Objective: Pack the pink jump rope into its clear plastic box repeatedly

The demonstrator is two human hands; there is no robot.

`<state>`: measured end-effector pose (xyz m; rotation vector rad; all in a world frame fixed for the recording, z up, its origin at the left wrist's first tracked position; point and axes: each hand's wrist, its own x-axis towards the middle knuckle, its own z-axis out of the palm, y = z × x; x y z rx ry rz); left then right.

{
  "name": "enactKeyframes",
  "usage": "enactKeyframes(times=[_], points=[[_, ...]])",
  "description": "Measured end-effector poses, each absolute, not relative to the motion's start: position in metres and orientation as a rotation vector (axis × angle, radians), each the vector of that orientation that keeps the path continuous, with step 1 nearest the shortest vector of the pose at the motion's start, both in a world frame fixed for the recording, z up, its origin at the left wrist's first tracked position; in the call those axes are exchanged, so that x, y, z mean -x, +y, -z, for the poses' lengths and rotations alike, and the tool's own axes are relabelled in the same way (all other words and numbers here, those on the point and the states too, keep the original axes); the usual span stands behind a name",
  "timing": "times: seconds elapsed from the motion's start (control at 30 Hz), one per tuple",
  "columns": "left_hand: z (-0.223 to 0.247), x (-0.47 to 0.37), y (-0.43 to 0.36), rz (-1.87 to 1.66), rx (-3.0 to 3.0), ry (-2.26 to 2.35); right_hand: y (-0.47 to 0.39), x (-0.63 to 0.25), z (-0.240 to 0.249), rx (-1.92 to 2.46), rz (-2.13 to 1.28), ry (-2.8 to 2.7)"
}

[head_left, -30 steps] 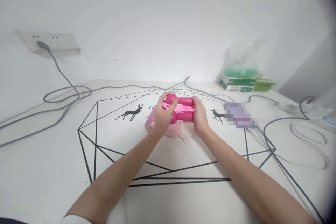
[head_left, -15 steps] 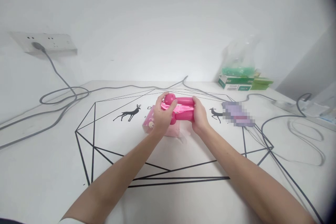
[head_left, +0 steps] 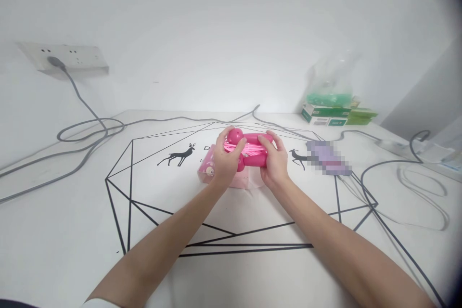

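Note:
Two pink handles with round ends, a bundle of pink cord (head_left: 252, 148) between them, are held level above the table. My left hand (head_left: 226, 158) grips the pink handles (head_left: 254, 160) at their round ends, its thumb over the cord side. Around their other ends my right hand (head_left: 277, 158) is closed, with its thumb on the upper handle. Under and behind my left hand a pink box (head_left: 205, 166) with a cartoon print lies on the table, partly hidden.
A pixelated flat purple object (head_left: 329, 158) lies to the right. Green and white boxes (head_left: 325, 114) with a plastic bag (head_left: 330, 82) stand by the wall. Grey cables (head_left: 90, 139) run along the left, back and right of the white table (head_left: 65, 231).
My right thumb has come over the upper handle, and my right hand's fingers wrap farther round the handle ends. The view has shifted slightly.

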<state>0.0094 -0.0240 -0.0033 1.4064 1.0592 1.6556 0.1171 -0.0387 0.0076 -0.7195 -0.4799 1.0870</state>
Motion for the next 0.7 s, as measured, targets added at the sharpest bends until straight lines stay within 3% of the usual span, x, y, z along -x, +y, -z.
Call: enactKeyframes(times=[0.43,0.7], points=[[0.004,-0.015,-0.021,-1.358,-1.131,0.811,-0.017,-0.146,-0.002,0.695,-0.952,-0.387],[0.002,-0.001,-0.025,-1.190,-1.314,0.604,-0.015,-0.151,0.000,0.716,-0.979,-0.288]])
